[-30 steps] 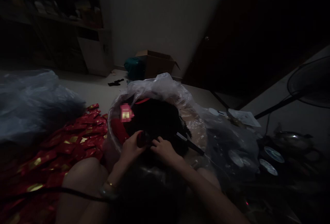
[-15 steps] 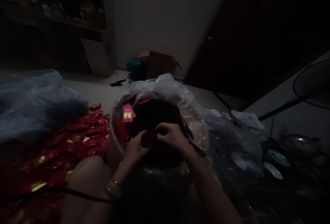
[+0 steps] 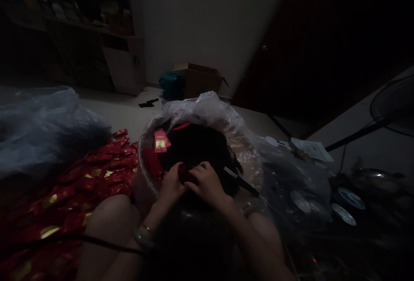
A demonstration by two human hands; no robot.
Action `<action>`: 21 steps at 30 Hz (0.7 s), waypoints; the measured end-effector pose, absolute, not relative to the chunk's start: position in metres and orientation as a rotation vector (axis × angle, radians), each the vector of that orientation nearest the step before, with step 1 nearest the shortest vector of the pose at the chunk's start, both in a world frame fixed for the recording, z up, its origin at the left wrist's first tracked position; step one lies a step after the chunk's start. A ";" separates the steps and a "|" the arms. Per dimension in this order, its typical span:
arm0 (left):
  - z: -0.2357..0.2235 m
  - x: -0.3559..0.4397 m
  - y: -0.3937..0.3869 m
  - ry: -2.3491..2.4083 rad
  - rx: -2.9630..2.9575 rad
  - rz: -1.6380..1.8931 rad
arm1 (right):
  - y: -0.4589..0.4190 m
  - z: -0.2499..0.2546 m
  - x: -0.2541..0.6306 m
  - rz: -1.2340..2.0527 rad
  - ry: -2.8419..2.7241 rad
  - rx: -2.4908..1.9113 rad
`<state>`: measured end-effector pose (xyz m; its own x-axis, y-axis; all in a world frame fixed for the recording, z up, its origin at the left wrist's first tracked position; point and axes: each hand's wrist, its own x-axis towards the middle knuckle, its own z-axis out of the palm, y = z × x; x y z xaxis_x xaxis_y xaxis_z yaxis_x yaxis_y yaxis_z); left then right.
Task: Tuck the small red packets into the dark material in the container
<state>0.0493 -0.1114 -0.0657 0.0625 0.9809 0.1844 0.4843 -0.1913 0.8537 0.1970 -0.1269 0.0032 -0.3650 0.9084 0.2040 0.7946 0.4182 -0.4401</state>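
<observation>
The room is dim. My left hand (image 3: 171,186) and my right hand (image 3: 207,185) are pressed together over a basin (image 3: 144,177) lined with clear plastic (image 3: 200,106). Both hands have their fingers curled round a small dark red object (image 3: 184,173); I cannot make out what it is. The basin holds a heap of dark stringy material (image 3: 197,147) and a red item (image 3: 150,162). A thin dark stick with a pale end (image 3: 241,181) pokes out to the right of my right hand. A bangle (image 3: 142,238) sits on my left wrist.
Several red and gold packets (image 3: 74,181) cover the floor at left, beside a big clear bag (image 3: 39,125). A cardboard box (image 3: 197,78) and a teal bundle (image 3: 170,84) stand at the far wall. A fan (image 3: 391,108) and round tins (image 3: 347,203) are at right.
My right hand lifted up over the dark material half a second ago and has come back down against my left hand. The left hand has stayed on the dark red object.
</observation>
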 end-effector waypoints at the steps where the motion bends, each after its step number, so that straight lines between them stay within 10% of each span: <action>1: -0.066 0.049 -0.111 1.438 1.740 1.048 | -0.124 -0.002 0.198 0.383 -2.274 -1.465; 13: -0.061 0.046 -0.112 1.087 1.440 0.755 | -0.097 0.000 0.236 1.224 -1.796 -1.564; 21: -0.056 0.053 -0.116 0.930 1.192 0.770 | -0.088 0.002 0.225 1.047 -2.044 -1.570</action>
<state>0.0530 -0.1157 -0.0564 0.4296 0.8839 -0.1850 -0.0166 0.2126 0.9770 0.2254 -0.0883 0.0021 -0.3195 0.9353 -0.1522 0.6702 0.1095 -0.7341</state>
